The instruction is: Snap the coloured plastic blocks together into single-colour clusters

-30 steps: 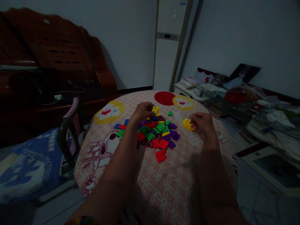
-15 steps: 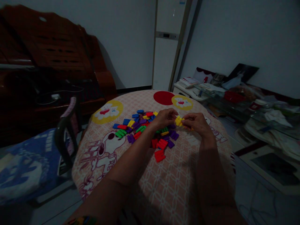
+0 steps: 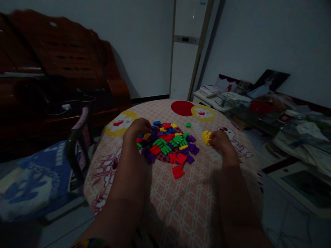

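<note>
My right hand (image 3: 219,140) is closed at the right of the table, its fingertips pinching a joined cluster of yellow building blocks (image 3: 206,137). Over the left side of the block pile bends my left hand (image 3: 137,129), fingers curled downward beside a yellow block (image 3: 147,136). Its thumb and fingertips are partly hidden, so a grip on that block cannot be made out. Between the hands lie loose green blocks (image 3: 178,140), red blocks (image 3: 181,158), purple blocks (image 3: 193,148) and blue blocks (image 3: 156,123). One green block (image 3: 188,125) sits apart behind the pile.
A patterned cloth covers the round table (image 3: 165,196). To the left stand a chair with a blue cover (image 3: 38,182) and a dark wooden bench (image 3: 72,51). A cluttered glass-topped cabinet (image 3: 248,110) runs along the right wall. At the back is a tall white unit (image 3: 184,65).
My left hand has left the yellow cluster and moved left over the pile. My right hand keeps the cluster, now a little farther right. A green block behind the pile has come into view.
</note>
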Tool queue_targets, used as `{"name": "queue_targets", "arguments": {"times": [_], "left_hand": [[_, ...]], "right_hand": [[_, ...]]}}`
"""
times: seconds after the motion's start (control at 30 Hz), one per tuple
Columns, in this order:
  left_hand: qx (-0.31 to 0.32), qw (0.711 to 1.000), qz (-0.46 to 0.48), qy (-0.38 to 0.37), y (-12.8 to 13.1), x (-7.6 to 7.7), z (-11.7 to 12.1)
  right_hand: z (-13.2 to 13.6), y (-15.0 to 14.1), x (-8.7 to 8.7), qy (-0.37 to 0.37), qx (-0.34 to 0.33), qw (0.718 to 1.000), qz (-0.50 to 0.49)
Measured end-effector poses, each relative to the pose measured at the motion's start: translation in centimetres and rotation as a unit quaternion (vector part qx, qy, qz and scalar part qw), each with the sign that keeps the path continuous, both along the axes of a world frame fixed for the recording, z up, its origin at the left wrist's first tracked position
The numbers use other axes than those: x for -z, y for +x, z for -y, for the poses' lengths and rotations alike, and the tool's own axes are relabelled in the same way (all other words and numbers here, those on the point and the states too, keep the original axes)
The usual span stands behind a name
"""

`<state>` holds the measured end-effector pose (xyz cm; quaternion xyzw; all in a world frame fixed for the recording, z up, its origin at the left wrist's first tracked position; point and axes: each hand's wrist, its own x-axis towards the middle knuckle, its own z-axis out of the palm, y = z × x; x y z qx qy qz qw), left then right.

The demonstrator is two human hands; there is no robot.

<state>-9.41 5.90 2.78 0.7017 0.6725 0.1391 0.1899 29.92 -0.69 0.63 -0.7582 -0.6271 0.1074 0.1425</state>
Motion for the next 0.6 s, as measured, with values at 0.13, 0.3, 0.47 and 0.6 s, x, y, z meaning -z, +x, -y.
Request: {"name": "queue_targets", "arguments": {"times": [0.13,0.3,0.47,0.6], "left_hand": [[-0.003,0.997,0.024,-0.074,-0.6,0.5,0.3],[0.027,0.994,0.069,-0.079,-0.9,0.9,0.3],[0.047,0.988,0.081,-0.123,-1.4,1.3,0.2],[0.081,0.989,0.062,-0.106,-1.4,1.6,0.0]], "right_hand": [[-0.1,0.0,0.3,0.010,-0.004,0.998,0.068],[0.2,0.1,-0.2,0.070,-0.020,0.997,0.034],[0.6,0.0,-1.3,0.107,-0.019,0.993,-0.038],[0.7,-0.1,-1.7,0.116,-0.016,0.990,-0.074]]}}
